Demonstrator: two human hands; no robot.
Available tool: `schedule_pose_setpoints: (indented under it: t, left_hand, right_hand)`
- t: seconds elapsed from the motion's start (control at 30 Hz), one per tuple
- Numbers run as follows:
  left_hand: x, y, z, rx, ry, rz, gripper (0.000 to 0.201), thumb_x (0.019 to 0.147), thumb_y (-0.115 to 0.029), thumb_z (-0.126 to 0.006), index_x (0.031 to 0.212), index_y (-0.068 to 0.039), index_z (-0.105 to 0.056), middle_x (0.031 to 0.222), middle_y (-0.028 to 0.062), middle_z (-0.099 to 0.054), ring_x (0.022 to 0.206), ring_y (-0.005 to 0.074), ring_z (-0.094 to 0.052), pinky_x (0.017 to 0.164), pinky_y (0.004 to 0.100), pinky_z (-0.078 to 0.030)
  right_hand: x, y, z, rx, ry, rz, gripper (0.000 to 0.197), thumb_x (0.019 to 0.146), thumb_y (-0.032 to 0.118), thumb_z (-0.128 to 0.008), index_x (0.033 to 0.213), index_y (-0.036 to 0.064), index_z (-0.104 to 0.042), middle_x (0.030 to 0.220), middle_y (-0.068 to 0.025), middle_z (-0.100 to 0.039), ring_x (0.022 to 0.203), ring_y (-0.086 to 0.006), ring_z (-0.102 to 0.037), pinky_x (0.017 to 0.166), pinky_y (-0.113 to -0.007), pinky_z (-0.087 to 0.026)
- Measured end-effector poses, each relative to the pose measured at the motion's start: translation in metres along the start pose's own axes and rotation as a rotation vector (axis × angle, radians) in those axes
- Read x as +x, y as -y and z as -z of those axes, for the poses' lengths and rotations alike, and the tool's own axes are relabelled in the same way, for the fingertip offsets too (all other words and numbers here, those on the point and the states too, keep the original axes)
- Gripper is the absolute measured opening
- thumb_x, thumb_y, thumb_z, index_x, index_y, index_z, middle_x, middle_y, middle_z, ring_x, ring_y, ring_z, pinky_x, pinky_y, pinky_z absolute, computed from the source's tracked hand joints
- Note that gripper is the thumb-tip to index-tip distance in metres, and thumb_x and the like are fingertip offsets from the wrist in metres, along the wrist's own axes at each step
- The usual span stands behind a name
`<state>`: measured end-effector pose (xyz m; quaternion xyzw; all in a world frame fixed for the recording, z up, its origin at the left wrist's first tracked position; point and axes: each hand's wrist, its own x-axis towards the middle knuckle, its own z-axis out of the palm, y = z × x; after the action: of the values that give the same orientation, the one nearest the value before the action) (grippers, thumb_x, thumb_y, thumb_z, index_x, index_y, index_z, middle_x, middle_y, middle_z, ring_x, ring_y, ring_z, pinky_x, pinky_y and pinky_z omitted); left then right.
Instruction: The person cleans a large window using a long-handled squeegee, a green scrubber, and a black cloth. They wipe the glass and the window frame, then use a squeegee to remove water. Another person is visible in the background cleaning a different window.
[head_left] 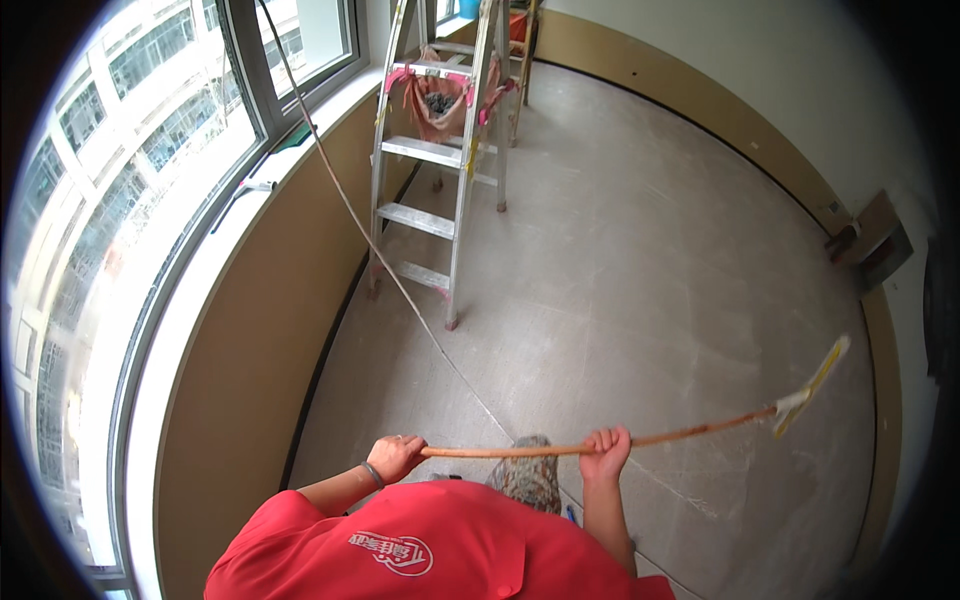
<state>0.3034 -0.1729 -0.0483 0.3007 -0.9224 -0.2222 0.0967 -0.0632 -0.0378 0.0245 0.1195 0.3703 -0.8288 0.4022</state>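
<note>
Left hand (397, 458) and right hand (605, 453), each grip wrapped around a slender orange-brown wooden-looking pole (470, 453), seemingly steady it; shifting it likely calls for both.

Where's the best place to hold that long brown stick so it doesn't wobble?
Probably round the shaft of the stick, from the near side: left grip at the plain end, right grip farther along. The stick is long and thin, lies crosswise, and has a wide head out at the right, so spaced holds should steady it.
</note>
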Motion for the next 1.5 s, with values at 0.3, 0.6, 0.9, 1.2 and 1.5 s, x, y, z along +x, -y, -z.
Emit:
schedule_pose_setpoints:
  t: [0.3,0.6,0.9,1.2,1.5]
  left_hand:
    - [0.101,0.01,-0.03,-0.144,-0.092,0.275,0.025,0.084,-0.029,-0.068,0.087,-0.007,-0.058,0.078,0.0136,-0.059,0.073,0.0351,-0.058,0.064,0.0448,-0.047]
    - [0.337,-0.06,-0.023,-0.388,-0.016,0.416,0.031,0.092,-0.039,-0.058,0.096,-0.009,-0.059,0.075,0.0172,-0.062,0.07,0.0383,-0.061,0.062,0.0465,-0.048]
    - [0.522,-0.087,0.021,-0.758,-0.552,0.489,0.03,0.091,-0.032,-0.064,0.088,-0.003,-0.057,0.064,0.0063,-0.051,0.058,0.0168,-0.049,0.055,0.0324,-0.041]
    - [0.66,-0.01,0.228,-0.859,-0.948,0.245,0.038,0.101,-0.04,-0.039,0.086,-0.007,-0.051,0.07,-0.0013,-0.047,0.061,0.0072,-0.045,0.054,0.0242,-0.041]
    - [0.715,0.077,0.473,-0.885,-1.126,0.031,0.04,0.102,-0.042,-0.039,0.092,-0.007,-0.055,0.061,-0.0063,-0.038,0.049,0.0047,-0.034,0.045,0.0211,-0.03]
  right_hand:
    - [0.162,0.0,-0.122,-0.204,0.262,-0.228,0.041,0.093,0.026,-0.047,0.06,0.0176,-0.025,0.05,0.0027,-0.023,0.046,-0.0119,-0.021,0.047,-0.029,-0.025]
    - [0.338,0.12,-0.273,-0.241,0.615,-0.225,0.041,0.097,0.029,-0.046,0.062,0.0188,-0.028,0.049,0.0055,-0.024,0.043,-0.0074,-0.018,0.041,-0.025,-0.021]
    - [0.376,0.166,-0.521,-0.315,1.216,-0.074,0.043,0.092,0.036,-0.061,0.123,0.0129,-0.041,0.091,-0.0014,-0.059,0.083,-0.0147,-0.057,0.08,-0.034,-0.047]
    - [0.424,0.025,-0.585,-0.611,1.639,0.142,0.069,0.093,0.042,-0.058,0.143,0.0058,-0.028,0.134,-0.0095,-0.043,0.124,-0.0192,-0.042,0.101,-0.035,-0.036]
    - [0.512,0.036,-0.671,-0.658,1.529,0.52,0.013,0.09,0.011,-0.057,0.098,0.002,-0.061,0.104,-0.0111,-0.061,0.093,-0.0194,-0.059,0.081,-0.03,-0.048]
